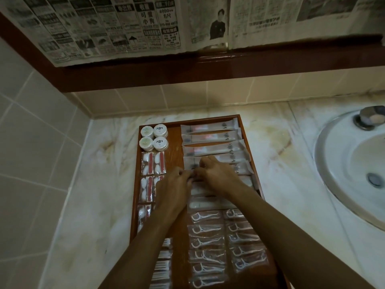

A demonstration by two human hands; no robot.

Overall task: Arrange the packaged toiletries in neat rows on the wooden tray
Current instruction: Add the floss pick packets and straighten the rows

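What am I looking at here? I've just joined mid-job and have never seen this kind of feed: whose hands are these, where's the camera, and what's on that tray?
There is no machine: a person works with bare hands, and the single picture comes from a wide-angle camera on their head, looking down.

A brown wooden tray sits on a marble counter beside a white sink. On the tray lie four round white tubs, clear packets of cotton items, long toothbrush sachets and rows of clear dental floss pick packets.

The left hand and right hand meet over the sachet column, fingers curled, seemingly pinching a sachet between them; the grip itself is partly hidden.
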